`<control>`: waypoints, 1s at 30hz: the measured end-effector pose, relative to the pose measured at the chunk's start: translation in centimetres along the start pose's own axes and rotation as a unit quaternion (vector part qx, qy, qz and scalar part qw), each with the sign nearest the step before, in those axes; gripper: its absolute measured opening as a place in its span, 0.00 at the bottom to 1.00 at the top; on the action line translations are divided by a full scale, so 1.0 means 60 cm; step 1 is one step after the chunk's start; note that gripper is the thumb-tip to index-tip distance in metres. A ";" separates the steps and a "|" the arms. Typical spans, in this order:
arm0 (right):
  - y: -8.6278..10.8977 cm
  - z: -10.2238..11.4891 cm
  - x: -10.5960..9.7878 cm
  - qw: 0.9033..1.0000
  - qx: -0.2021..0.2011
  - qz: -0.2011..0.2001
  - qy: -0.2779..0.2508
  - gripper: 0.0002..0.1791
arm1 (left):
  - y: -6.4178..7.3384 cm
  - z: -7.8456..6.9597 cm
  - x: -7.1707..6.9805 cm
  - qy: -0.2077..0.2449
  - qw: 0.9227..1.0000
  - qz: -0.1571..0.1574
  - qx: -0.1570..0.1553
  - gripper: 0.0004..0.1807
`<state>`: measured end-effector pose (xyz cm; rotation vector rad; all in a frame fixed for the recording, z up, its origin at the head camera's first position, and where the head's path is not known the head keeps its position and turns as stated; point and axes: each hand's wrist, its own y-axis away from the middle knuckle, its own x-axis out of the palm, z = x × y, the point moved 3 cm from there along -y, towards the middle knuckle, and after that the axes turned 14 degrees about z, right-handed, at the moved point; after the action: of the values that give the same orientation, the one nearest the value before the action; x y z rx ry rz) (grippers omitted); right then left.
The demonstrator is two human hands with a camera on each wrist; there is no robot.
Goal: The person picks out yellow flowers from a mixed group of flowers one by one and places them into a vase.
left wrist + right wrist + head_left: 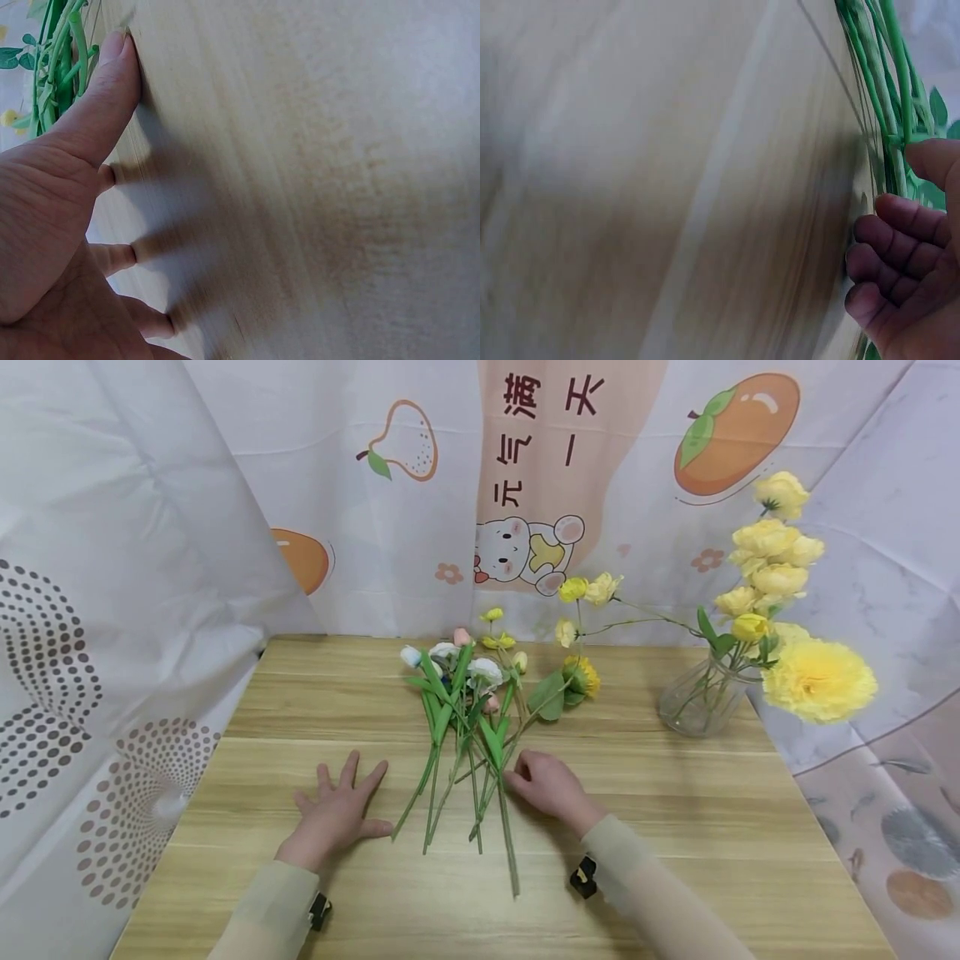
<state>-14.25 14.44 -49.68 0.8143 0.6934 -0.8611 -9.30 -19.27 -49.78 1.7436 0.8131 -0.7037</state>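
A loose bunch of artificial flowers (pixel 486 673) lies on the wooden table, its long green stems (pixel 503 827) fanned toward the near edge. To its left, my left hand (pixel 333 814) rests on the tabletop with fingers spread and thumb out by a stem end; it holds nothing. My right hand (pixel 550 785) is at the right side of the stems. In the right wrist view its thumb (pixel 934 159) reaches the green stems (pixel 889 82), and the other fingers are loosely curled, with a gap between thumb and forefinger. A sunflower (pixel 582 677) lies at the bunch's right.
A clear glass vase (pixel 693 700) holding yellow flowers (pixel 776 560) stands at the table's back right. One thin sprig (pixel 645 620) leans out of it to the left, over the table's back edge. Printed cloth (pixel 420 552) hangs behind the table (pixel 675 827).
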 end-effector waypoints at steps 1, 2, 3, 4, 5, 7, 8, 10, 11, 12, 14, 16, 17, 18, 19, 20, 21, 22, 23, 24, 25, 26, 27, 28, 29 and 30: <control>0.000 0.004 0.003 1.000 -0.002 0.005 0.007 0.16 | 0.000 0.000 0.000 0.000 1.000 0.000 0.000 0.58; 0.000 0.008 0.005 1.000 -0.008 0.006 0.014 0.16 | 0.000 0.000 0.000 0.000 1.000 0.000 0.000 0.58; 0.000 0.010 0.007 1.000 -0.015 0.007 0.019 0.17 | 0.000 0.000 0.000 0.001 1.000 0.000 0.001 0.58; 0.000 0.013 0.008 1.000 -0.021 0.007 0.022 0.18 | 0.000 0.000 0.000 0.001 1.000 0.001 0.001 0.58; 0.000 0.015 0.009 0.999 -0.029 0.007 0.025 0.18 | -0.001 0.000 0.000 0.002 1.000 0.001 0.001 0.58; -0.002 0.018 0.011 0.999 -0.037 0.005 0.027 0.18 | -0.001 0.001 0.000 0.004 1.000 0.002 0.001 0.58; -0.004 0.018 0.011 0.999 -0.038 0.005 0.023 0.18 | -0.002 0.001 0.000 0.004 1.000 0.003 0.001 0.58; -0.007 0.017 0.011 1.000 -0.028 0.006 0.013 0.17 | -0.002 0.001 -0.001 0.001 1.000 0.005 0.000 0.58; -0.009 0.016 0.011 1.000 -0.021 0.004 0.008 0.16 | -0.002 0.001 -0.002 -0.001 1.000 0.003 0.001 0.57; -0.011 0.014 0.011 1.000 -0.015 -0.001 0.004 0.15 | -0.001 -0.001 -0.003 -0.001 1.000 -0.002 0.003 0.56; -0.014 0.011 0.009 1.000 -0.006 -0.015 -0.009 0.12 | 0.003 -0.006 -0.007 -0.003 1.000 -0.027 0.011 0.50; -0.016 0.008 0.006 0.999 0.003 -0.032 -0.018 0.10 | 0.007 -0.017 -0.013 -0.005 0.997 -0.074 0.023 0.42; -0.017 0.006 0.004 0.999 0.007 -0.041 -0.022 0.10 | 0.009 -0.026 -0.016 -0.008 0.994 -0.103 0.032 0.38; -0.018 0.004 0.002 0.998 0.011 -0.049 -0.026 0.09 | 0.011 -0.036 -0.020 -0.012 0.990 -0.132 0.043 0.34; -0.019 0.002 0.000 0.998 0.016 -0.055 -0.033 0.09 | 0.013 -0.048 -0.024 -0.022 0.985 -0.160 0.056 0.31; -0.020 0.000 -0.001 0.997 0.023 -0.059 -0.037 0.09 | 0.016 -0.062 -0.026 -0.033 0.980 -0.183 0.070 0.29; -0.021 -0.002 -0.003 0.997 0.031 -0.061 -0.045 0.10 | 0.017 -0.077 -0.028 -0.043 0.975 -0.200 0.087 0.26; -0.022 -0.003 -0.005 0.996 0.039 -0.062 -0.051 0.11 | 0.019 -0.093 -0.029 -0.053 0.970 -0.211 0.107 0.25; -0.024 -0.004 -0.006 0.995 0.045 -0.063 -0.058 0.11 | 0.021 -0.109 -0.029 -0.064 0.966 -0.215 0.129 0.23; -0.026 -0.005 -0.008 0.995 0.052 -0.061 -0.066 0.12 | 0.023 -0.125 -0.027 -0.072 0.963 -0.213 0.151 0.23; -0.028 -0.006 -0.009 0.993 0.060 -0.059 -0.077 0.13 | 0.023 -0.141 -0.024 -0.080 0.959 -0.208 0.173 0.22; -0.031 -0.007 -0.011 0.992 0.066 -0.057 -0.086 0.14 | 0.023 -0.156 -0.020 -0.087 0.956 -0.200 0.196 0.22; -0.033 -0.008 -0.012 0.991 0.071 -0.054 -0.096 0.15 | 0.022 -0.171 -0.015 -0.097 0.953 -0.189 0.216 0.22; -0.036 -0.008 -0.014 0.990 0.075 -0.050 -0.106 0.17 | 0.021 -0.185 -0.010 -0.105 0.949 -0.178 0.236 0.23; -0.038 -0.009 -0.015 0.989 0.078 -0.045 -0.115 0.19 | 0.020 -0.198 -0.003 -0.117 0.945 -0.167 0.255 0.23; -0.041 -0.009 -0.016 0.988 0.080 -0.040 -0.127 0.21 | 0.018 -0.210 0.004 -0.133 0.941 -0.153 0.271 0.23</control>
<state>-16.91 14.27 -49.98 0.8057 0.4387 -1.0833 -7.34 -7.45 -45.73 1.9556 0.7508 -1.4518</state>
